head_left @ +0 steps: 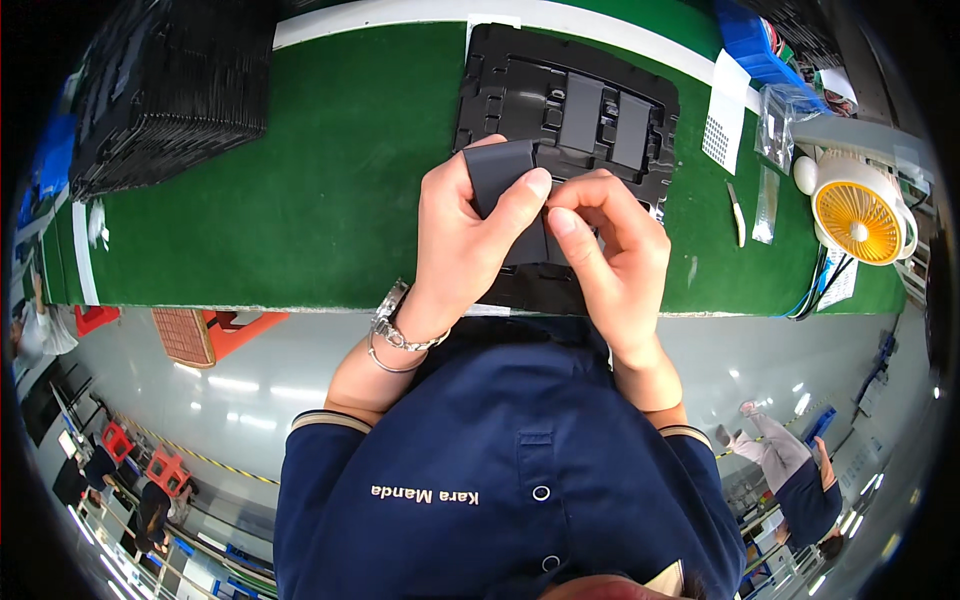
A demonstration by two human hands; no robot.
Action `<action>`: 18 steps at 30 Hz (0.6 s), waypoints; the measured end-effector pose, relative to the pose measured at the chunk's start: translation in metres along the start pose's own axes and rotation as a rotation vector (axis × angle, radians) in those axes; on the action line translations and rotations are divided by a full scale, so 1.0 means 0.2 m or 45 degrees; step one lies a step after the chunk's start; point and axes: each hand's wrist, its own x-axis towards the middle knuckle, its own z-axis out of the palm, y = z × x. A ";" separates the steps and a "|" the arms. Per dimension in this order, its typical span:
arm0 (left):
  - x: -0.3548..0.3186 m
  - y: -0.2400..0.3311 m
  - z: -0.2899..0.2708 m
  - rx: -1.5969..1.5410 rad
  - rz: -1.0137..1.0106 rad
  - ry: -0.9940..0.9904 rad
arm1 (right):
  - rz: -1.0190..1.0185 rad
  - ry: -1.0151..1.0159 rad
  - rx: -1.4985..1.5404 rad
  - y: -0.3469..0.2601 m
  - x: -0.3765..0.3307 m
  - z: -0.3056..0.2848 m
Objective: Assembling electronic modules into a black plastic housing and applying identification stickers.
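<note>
My left hand (450,240) is closed round a flat dark grey rectangular part (499,160), its thumb pressed on the upper face. Close beside that thumb, my right hand (618,250) pinches thumb and forefinger together at the part's right edge. Whatever lies between those fingertips is too small or hidden to make out. Both hands are over the near portion of a black moulded plastic tray (500,85). Two similar dark grey parts, a left one (580,112) and a right one (630,130), lie in the tray's recesses.
A tall stack of black trays (190,100) stands at left on the green tabletop (350,130). Toward the right are a printed sheet (726,115), a small knife (737,215), clear plastic bags (775,130), a white-and-yellow fan (858,225) with cables, and a blue bin (760,50).
</note>
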 end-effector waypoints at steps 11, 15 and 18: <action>0.00 0.02 0.00 -0.021 -0.053 0.028 | 0.366 -0.081 0.343 -0.02 0.01 0.00; -0.01 0.02 0.01 -0.107 -0.112 0.018 | 0.365 -0.084 0.343 -0.02 0.01 -0.01; -0.02 0.02 0.01 -0.134 -0.132 -0.012 | 0.389 -0.096 0.389 -0.01 0.01 -0.01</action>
